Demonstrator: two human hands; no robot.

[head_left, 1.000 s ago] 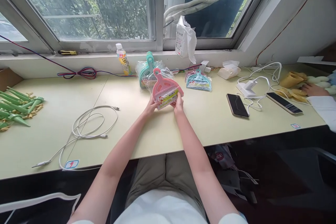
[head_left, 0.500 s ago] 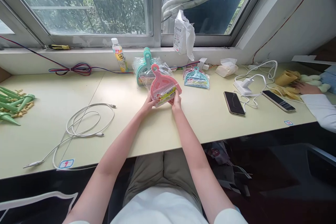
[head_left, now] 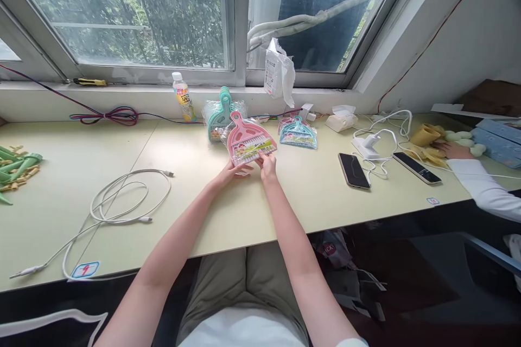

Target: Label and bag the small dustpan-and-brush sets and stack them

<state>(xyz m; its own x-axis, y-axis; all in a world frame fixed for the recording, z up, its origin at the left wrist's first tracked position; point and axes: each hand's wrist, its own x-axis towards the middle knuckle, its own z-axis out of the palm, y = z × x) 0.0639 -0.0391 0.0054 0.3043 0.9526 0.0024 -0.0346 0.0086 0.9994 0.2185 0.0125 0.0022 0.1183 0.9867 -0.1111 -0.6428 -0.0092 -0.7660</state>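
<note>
Between my hands is a pink dustpan and brush set [head_left: 249, 138] in clear plastic wrap, with a printed label across its lower part. My left hand [head_left: 231, 174] grips its lower left corner, some fingers reaching underneath. At the lower right edge, my right hand [head_left: 267, 165] pinches the wrap with thumb and fingers. Just behind it stands a stack of wrapped teal dustpan sets [head_left: 223, 114], partly covered by the pink one. To the right, a blue dustpan set [head_left: 299, 133] lies on top of a pink one [head_left: 285, 123] that is mostly hidden.
A bottle [head_left: 184, 98] stands by the sill. White cables [head_left: 122, 195] lie coiled at left, near green parts [head_left: 20, 169]. Two phones [head_left: 354, 171], a charger [head_left: 366, 146] and a tissue pack [head_left: 342, 118] are at right. Another person's hand [head_left: 455, 149] rests by yellow gloves [head_left: 425, 153].
The pink set has turned slightly and tilted flatter in my hands. My right hand has shifted inward along its lower edge. The whole view has moved a little.
</note>
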